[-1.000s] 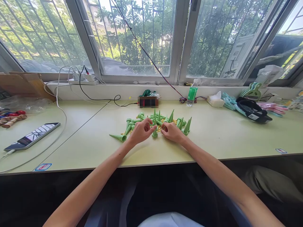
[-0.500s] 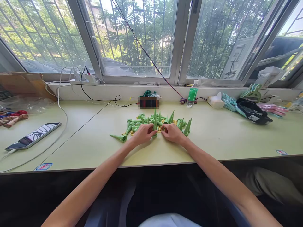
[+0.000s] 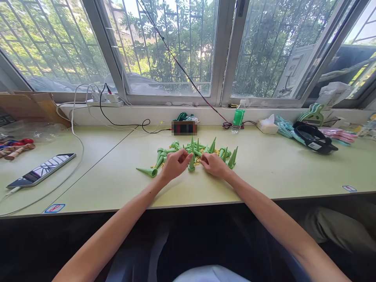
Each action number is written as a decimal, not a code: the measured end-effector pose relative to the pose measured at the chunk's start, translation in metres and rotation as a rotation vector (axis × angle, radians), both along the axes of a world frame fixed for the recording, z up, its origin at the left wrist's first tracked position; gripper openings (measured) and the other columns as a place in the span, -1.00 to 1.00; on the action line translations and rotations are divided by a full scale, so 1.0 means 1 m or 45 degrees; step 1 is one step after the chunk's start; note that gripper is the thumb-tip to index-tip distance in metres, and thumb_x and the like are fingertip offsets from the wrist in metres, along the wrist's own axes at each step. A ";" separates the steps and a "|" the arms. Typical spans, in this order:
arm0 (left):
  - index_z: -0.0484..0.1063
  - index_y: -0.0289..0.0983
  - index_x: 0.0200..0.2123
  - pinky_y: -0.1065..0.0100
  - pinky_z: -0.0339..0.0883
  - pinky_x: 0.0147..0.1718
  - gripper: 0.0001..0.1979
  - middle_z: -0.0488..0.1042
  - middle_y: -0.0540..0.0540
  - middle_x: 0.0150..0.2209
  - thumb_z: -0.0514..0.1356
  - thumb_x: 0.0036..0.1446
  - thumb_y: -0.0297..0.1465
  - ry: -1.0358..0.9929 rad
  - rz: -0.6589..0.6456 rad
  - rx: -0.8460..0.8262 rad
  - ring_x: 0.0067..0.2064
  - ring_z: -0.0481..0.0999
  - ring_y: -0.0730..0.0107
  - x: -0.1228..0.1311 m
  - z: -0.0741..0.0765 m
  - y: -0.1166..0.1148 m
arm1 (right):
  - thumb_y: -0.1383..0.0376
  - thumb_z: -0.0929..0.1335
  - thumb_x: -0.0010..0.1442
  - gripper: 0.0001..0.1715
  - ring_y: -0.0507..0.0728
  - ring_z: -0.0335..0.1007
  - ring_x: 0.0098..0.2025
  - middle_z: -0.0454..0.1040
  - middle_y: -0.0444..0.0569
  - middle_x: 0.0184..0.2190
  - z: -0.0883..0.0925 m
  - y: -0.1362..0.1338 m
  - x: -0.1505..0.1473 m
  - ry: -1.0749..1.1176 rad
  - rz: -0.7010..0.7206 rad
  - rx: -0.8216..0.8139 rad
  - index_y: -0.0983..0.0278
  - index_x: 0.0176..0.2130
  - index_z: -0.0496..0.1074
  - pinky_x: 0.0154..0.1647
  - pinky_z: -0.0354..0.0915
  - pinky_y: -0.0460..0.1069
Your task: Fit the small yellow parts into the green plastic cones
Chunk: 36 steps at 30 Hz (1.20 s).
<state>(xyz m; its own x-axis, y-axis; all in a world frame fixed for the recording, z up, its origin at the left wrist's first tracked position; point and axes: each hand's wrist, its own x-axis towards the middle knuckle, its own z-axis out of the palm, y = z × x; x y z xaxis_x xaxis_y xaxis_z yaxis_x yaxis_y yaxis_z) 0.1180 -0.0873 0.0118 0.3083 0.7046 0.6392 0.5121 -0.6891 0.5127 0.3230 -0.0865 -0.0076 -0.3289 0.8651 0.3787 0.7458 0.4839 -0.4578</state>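
Observation:
In the head view, a hollow green plastic spike (image 3: 191, 166) stands upright on its wide base between my hands. My left hand (image 3: 176, 162) is closed, its thumb and forefinger pinched at the spike's upper part. Just to the right, my right hand (image 3: 215, 163) has its fingers pressed together over small yellow pieces; whatever they hold is hidden. Behind both hands lies a pile of green spikes (image 3: 161, 158), mixed with small yellow parts. Several more spikes (image 3: 233, 157) stand upright beside my right hand. One loose spike (image 3: 147, 171) lies on its side to the left.
The pale table (image 3: 111, 184) runs below the windows. A phone (image 3: 41, 171) with a white cable lies at left. At the back stand a pixelated dark device (image 3: 184, 128), a water bottle (image 3: 238, 116) and a tissue pack (image 3: 267, 125). A black strapped headset (image 3: 315, 138) is at right.
My left hand has shifted slightly up and left along the upright spike, uncovering more of its lower part. My right hand has barely moved.

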 end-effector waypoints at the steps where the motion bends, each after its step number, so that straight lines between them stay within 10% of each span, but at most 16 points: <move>1: 0.30 -0.28 -0.50 0.46 0.07 -0.56 -0.66 0.26 0.09 -0.64 0.12 0.25 -0.19 0.023 -0.016 0.009 -0.61 0.11 0.58 0.000 0.000 -0.001 | 0.34 0.30 0.27 -0.90 0.03 0.23 -0.53 0.41 -0.11 -0.54 0.001 0.000 0.000 0.057 0.018 0.025 0.29 -0.31 0.39 -0.44 0.11 -0.08; 17: 0.13 -0.26 -0.53 0.41 -0.03 -0.53 -0.63 0.08 0.10 -0.62 0.01 0.33 -0.25 0.138 -0.077 0.015 -0.57 0.02 0.54 0.000 -0.004 0.000 | 0.20 0.25 0.34 -0.81 0.01 0.19 -0.51 0.43 -0.13 -0.46 0.009 -0.014 -0.009 0.409 0.352 0.159 0.24 -0.25 0.35 -0.40 0.19 -0.09; 36: 0.22 -0.26 -0.48 0.42 0.02 -0.52 -0.69 0.17 0.08 -0.59 0.02 0.32 -0.28 0.154 -0.135 -0.044 -0.56 0.08 0.54 0.000 -0.003 -0.001 | 0.15 0.29 0.31 -0.77 0.04 0.38 -0.38 0.49 -0.05 -0.37 0.004 -0.012 -0.013 0.562 0.316 0.147 0.26 -0.22 0.39 -0.34 0.32 -0.07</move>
<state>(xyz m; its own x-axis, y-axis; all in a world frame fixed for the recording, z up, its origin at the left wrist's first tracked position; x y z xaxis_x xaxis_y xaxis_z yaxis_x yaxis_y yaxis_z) 0.1182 -0.0881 0.0085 0.4551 0.6850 0.5689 0.4968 -0.7255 0.4763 0.3097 -0.0983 -0.0038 -0.3063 0.7258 0.6160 0.3499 0.6876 -0.6362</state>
